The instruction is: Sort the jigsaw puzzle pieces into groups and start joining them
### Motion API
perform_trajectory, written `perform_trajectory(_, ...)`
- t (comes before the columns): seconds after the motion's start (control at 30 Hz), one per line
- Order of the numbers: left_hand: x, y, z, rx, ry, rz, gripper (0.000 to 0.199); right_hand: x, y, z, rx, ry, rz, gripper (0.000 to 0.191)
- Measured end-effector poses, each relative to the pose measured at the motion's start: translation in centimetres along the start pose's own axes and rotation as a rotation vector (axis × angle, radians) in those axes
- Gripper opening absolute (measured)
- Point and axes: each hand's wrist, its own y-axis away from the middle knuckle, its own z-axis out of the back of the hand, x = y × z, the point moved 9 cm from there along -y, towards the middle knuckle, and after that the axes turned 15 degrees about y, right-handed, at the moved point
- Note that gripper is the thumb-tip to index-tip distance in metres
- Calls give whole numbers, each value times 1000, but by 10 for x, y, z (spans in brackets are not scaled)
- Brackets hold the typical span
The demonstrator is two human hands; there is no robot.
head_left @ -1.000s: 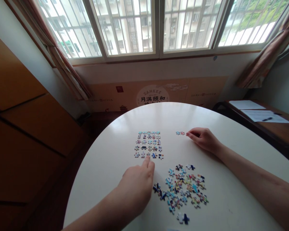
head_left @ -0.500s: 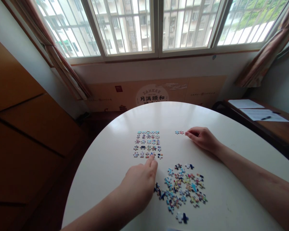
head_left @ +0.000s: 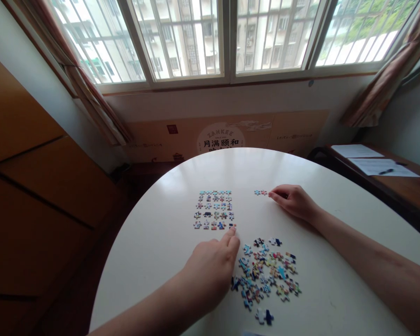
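Puzzle piece (head_left: 232, 225) ending bottom row (head_left: 213, 225) now meets left hand (head_left: 213, 261), grip unclear; right hand (head_left: 294, 199) stays pinched together.

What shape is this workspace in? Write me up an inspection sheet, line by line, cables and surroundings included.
Surface: round white table, glossy, with window light reflected at its far side.
Job's things: puzzle pieces laid in five rows; a loose heap nearer the wearer; two pieces beside the right hand.
Clutter: papers and a dark pen on the side desk.
Hands: left hand has a fingertip at the nearest row's right-end piece; right hand curled, grip unclear.
Cables: nothing seen on the table.
Surroundings: barred windows, curtains, wooden cabinet.
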Motion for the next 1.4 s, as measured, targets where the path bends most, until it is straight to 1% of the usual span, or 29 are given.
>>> perform_trajectory(0.23, 2, 0, 0, 23, 13, 41, 50, 0, 0, 0, 1, 6, 3, 30)
perform_trajectory(0.37, -5, 4, 4, 14, -13, 13, 43, -1, 0, 0, -1, 4, 3, 29)
perform_trajectory(0.47, -8, 5, 8, 11, -35, 34, 34, 1, 0, 0, -4, 9, 11, 30)
perform_trajectory(0.57, -6, 4, 16, -52, -78, 65, 27, 4, 0, 4, -21, 12, 22, 34)
perform_trajectory(0.63, -5, 1, 21, -94, -106, 55, 23, 10, 0, 6, 6, 5, 51, 40)
perform_trajectory(0.67, -4, 0, 21, -102, -117, 49, 22, 15, 0, 6, 50, -11, 76, 42)
perform_trajectory(0.7, -3, -1, 20, -99, -127, 45, 21, 21, 1, 4, 124, -39, 104, 43)
perform_trajectory(0.77, 0, -2, 17, -71, -137, 44, 19, 34, 5, -4, 335, -108, 149, 41)
perform_trajectory(0.83, 2, -2, 13, -43, -139, 44, 19, 47, 14, -12, 557, -154, 168, 35)
perform_trajectory(0.9, 5, -2, 11, -23, -141, 48, 18, 60, 24, -16, 717, -152, 186, 28)
perform_trajectory(0.97, 7, -2, 10, -6, -151, 67, 18, 71, 31, -18, 794, -132, 209, 22)
perform_trajectory(1.03, 10, -1, 8, 26, -162, 100, 19, 79, 35, -18, 814, -127, 219, 14)
perform_trajectory(1.1, 13, 1, 6, 78, -171, 138, 22, 82, 35, -17, 809, -129, 219, 7)
perform_trajectory(1.17, 13, 4, 4, 133, -182, 170, 26, 77, 33, -16, 795, -121, 212, 6)
perform_trajectory(1.23, 11, 7, 3, 173, -200, 191, 30, 64, 28, -13, 763, -93, 191, 6)
perform_trajectory(1.3, 8, 11, 1, 209, -215, 194, 33, 40, 19, -8, 695, -40, 138, 6)
perform_trajectory(1.4, 5, 14, -2, 246, -211, 186, 36, -2, 5, 2, 524, 62, 34, 9)
